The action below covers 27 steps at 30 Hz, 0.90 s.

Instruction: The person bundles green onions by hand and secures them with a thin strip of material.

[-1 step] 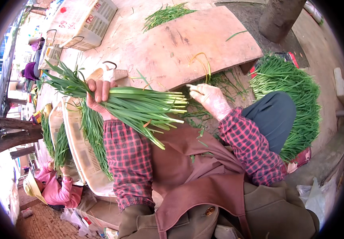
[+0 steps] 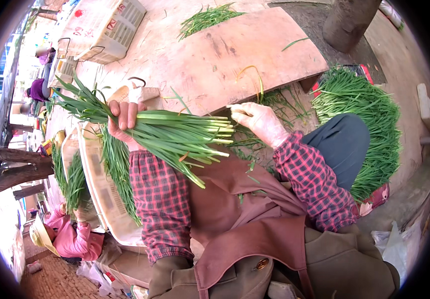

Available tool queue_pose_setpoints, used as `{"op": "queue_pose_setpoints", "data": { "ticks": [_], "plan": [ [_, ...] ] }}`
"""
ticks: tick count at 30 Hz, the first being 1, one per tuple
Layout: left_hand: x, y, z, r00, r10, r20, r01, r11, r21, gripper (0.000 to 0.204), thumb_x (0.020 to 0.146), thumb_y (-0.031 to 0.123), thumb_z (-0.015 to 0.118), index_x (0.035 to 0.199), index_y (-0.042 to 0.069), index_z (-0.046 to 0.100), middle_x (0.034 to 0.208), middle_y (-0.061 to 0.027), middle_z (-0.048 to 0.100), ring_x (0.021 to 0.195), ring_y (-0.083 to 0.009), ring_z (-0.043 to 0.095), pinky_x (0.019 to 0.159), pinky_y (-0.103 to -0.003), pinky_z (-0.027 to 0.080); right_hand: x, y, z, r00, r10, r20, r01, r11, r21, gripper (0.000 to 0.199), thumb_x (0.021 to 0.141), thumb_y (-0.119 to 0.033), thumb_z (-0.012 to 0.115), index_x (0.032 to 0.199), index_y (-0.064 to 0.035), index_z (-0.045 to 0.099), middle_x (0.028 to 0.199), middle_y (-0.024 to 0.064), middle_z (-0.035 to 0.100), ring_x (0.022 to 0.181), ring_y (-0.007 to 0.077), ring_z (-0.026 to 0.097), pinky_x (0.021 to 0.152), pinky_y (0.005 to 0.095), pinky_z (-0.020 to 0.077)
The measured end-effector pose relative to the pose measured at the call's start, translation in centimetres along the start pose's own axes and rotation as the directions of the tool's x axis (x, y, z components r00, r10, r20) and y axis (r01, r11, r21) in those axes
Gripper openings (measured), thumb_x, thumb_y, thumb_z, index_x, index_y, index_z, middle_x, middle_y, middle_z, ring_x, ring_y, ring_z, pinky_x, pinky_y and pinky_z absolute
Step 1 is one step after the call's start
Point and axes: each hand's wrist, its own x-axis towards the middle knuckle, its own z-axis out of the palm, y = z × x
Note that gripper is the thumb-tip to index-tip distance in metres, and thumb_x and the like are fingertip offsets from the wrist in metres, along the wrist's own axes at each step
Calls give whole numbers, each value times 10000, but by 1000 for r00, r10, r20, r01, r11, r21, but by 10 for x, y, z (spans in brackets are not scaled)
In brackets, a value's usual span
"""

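My left hand is wrapped round a bunch of garlic chives, held sideways above my lap. Its leafy tips point to the far left and its pale cut stems to the right. Close to those stem ends, my right hand is closed in a pinch. Something small and pale shows at its fingertips, too small to name. A brown apron covers my lap, with a few green scraps on it.
A low wooden board lies ahead, with loose chives beyond it. A large chive pile sits at the right. Plastic crates stand far left, and a chive-filled basket is nearer. Another person works at the left.
My right hand has moved slightly left, nearer to the stem ends. The left hand and its bunch stay almost in place.
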Motion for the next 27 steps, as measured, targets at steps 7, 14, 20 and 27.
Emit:
{"op": "queue_pose_setpoints", "data": {
  "ticks": [7, 14, 20, 27],
  "plan": [
    [3, -7, -8, 991, -60, 118, 63, 998, -27, 135, 949, 216, 610, 973, 120, 518, 707, 74, 597, 653, -66, 562, 740, -263, 386, 39, -60, 16, 961, -269, 63, 258, 955, 150, 460, 898, -215, 690, 1307, -34, 584, 1189, 99, 666, 897, 127, 624, 839, 293, 498],
    [0, -6, -8, 989, -145, 39, 144, 989, 39, 145, 934, 206, 633, 958, 121, 518, 672, 76, 568, 623, -69, 533, 757, -275, 404, 63, -78, 14, 977, -71, 200, -112, 628, 770, 201, 918, -144, 636, 1005, 28, 694, 918, 89, 706, 755, 133, 634, 731, 271, 520],
    [0, -5, -6, 990, -138, 6, 138, 990, 4, 155, 932, 195, 628, 919, 119, 494, 658, 62, 542, 629, -86, 523, 841, -318, 433, 64, -65, -23, 992, -89, -84, 122, 754, 646, 218, 933, -132, 634, 1074, 31, 672, 896, 46, 668, 789, 132, 599, 829, 274, 506],
    [3, -8, -4, 988, -153, -21, 153, 988, 25, 152, 938, 193, 622, 930, 114, 492, 661, 59, 533, 642, -90, 514, 824, -322, 418, 39, -62, 55, 933, -349, -90, 360, 891, 276, 282, 822, -132, 749, 1051, 22, 689, 956, 115, 685, 915, 209, 644, 832, 313, 503]
  ]
}}
